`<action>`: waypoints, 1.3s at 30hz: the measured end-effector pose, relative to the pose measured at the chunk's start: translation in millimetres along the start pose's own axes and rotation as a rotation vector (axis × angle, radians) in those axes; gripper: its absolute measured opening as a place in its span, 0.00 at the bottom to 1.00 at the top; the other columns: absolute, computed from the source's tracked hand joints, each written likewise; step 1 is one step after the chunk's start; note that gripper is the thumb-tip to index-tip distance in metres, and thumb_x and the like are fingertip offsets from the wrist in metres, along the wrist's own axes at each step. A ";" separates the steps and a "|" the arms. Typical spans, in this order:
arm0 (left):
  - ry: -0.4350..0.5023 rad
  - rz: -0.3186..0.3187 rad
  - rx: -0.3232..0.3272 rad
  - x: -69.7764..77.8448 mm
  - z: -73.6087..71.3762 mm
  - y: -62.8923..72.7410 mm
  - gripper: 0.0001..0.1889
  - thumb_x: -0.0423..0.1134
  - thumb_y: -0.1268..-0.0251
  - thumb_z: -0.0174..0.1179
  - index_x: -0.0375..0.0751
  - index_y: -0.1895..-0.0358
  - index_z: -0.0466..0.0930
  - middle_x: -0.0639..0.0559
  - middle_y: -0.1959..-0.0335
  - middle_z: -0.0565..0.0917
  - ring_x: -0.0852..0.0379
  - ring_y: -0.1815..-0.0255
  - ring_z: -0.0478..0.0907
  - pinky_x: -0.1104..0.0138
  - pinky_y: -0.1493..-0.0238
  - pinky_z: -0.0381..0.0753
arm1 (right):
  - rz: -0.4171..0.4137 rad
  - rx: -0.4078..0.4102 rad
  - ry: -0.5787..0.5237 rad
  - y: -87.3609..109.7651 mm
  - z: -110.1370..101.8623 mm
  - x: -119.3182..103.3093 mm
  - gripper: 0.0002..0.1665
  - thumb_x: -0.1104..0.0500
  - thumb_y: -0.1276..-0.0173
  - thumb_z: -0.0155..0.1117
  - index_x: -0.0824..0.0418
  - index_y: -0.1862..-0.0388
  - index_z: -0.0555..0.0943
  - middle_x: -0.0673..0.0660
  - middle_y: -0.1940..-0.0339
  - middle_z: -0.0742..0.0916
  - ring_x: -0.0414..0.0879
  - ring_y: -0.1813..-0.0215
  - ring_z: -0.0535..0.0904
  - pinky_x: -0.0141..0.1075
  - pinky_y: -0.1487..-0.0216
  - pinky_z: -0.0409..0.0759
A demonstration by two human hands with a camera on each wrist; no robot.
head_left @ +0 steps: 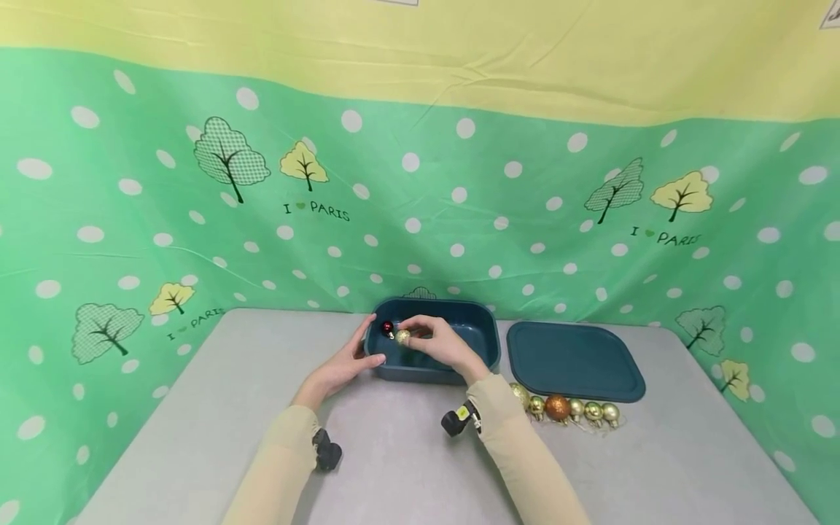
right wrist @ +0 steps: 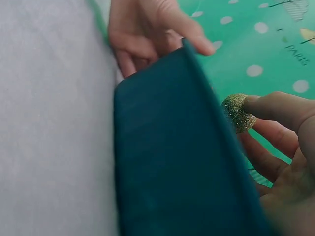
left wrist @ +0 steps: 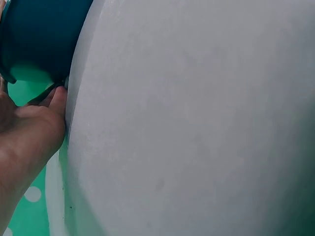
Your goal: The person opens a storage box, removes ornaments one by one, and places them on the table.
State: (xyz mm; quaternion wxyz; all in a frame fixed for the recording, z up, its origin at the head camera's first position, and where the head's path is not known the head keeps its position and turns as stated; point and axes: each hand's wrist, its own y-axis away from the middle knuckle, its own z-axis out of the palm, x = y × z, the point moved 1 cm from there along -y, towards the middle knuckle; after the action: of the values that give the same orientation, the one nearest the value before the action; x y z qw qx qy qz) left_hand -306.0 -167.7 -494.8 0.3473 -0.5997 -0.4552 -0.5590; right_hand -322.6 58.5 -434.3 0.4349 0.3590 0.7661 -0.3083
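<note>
At its left end, the dark blue box is held by my left hand, the thumb at the front rim and the fingers along the outer wall. Over the left part of the box, my right hand pinches a gold glitter Christmas ball between thumb and fingers. A small dark red Christmas ball lies inside the box near its left end. The left wrist view shows my left hand against the box's end; its fingertips are partly hidden there.
A flat dark blue lid lies to the right of the box. In front of it runs a row of several gold balls and an orange glitter ball, partly behind my right sleeve. Behind the grey table hangs a green and yellow cloth.
</note>
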 end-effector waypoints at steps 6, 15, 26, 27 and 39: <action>0.009 0.003 0.006 -0.8 -0.1 0.2 0.46 0.38 0.33 0.61 0.64 0.22 0.38 0.41 0.22 0.38 0.35 0.25 0.43 0.41 0.31 0.46 | -0.033 -0.009 0.004 22.8 -13.9 -38.0 0.17 0.66 0.31 0.61 0.67 0.44 0.79 0.65 0.46 0.82 0.59 0.50 0.77 0.42 0.52 0.77; 0.021 0.003 0.015 -1.4 -0.1 0.8 0.47 0.39 0.34 0.63 0.66 0.22 0.39 0.42 0.22 0.36 0.36 0.25 0.41 0.42 0.31 0.44 | -0.045 0.006 0.030 39.5 -30.5 -49.8 0.17 0.67 0.31 0.60 0.69 0.45 0.79 0.66 0.48 0.82 0.60 0.50 0.77 0.48 0.50 0.76; 0.022 0.006 0.008 -1.0 -0.5 1.6 0.48 0.40 0.36 0.65 0.66 0.22 0.40 0.43 0.22 0.34 0.35 0.25 0.39 0.42 0.31 0.43 | -0.051 0.039 0.043 59.6 -49.7 -25.8 0.17 0.62 0.31 0.63 0.61 0.44 0.80 0.57 0.49 0.84 0.50 0.51 0.78 0.43 0.52 0.78; 0.020 0.007 0.007 -1.0 -0.5 1.8 0.48 0.41 0.36 0.65 0.66 0.22 0.40 0.42 0.22 0.35 0.35 0.25 0.39 0.42 0.31 0.43 | -0.046 0.036 0.048 62.4 -51.5 -26.0 0.16 0.61 0.31 0.63 0.60 0.44 0.80 0.56 0.49 0.84 0.49 0.51 0.78 0.42 0.52 0.78; -0.004 0.006 0.010 2.3 -1.1 3.6 0.49 0.41 0.36 0.64 0.64 0.22 0.38 0.42 0.22 0.35 0.35 0.25 0.39 0.42 0.30 0.44 | 0.003 0.034 0.146 88.6 -80.5 -17.1 0.17 0.60 0.30 0.62 0.58 0.43 0.80 0.54 0.49 0.83 0.48 0.51 0.78 0.42 0.54 0.79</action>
State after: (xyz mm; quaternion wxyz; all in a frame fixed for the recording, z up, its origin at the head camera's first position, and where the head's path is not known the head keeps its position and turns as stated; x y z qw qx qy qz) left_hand -303.1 -169.6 -492.1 0.3511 -0.6005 -0.4567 -0.5546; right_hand -279.7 165.7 -398.5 0.3723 0.3889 0.7900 -0.2935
